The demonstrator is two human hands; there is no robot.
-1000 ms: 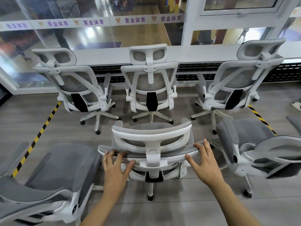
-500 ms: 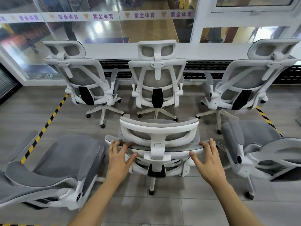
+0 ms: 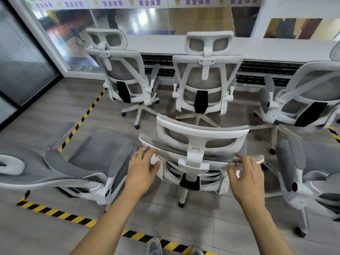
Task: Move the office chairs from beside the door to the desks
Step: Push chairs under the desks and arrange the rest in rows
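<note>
1. My left hand (image 3: pixel 141 169) lies on the top edge of the near chair (image 3: pixel 198 144) backrest, fingers spread and loose over the rim, thumb toward the white frame; it is not clamped.
2. My right hand (image 3: pixel 245 178) sits at the right end of the same edge, fingers apart; motion blur keeps me from telling whether it touches.
3. The near chair stands in the middle of the floor, facing the counter (image 3: pixel 165 43); its seat is hidden behind the backrest.
4. Three more chairs stand at the counter; the right one (image 3: pixel 301 96) is cut off by the frame.
5. Two reclined chairs flank me, left (image 3: pixel 88 162) and right (image 3: pixel 303 181), both cropped.
6. Purple lettering on the glass strip (image 3: pixel 150 2) reads 紫金体育, repeated.
7. Yellow-black floor tape (image 3: pixel 58 214) runs below; my shoe tips (image 3: pixel 154 247) barely show.
</note>
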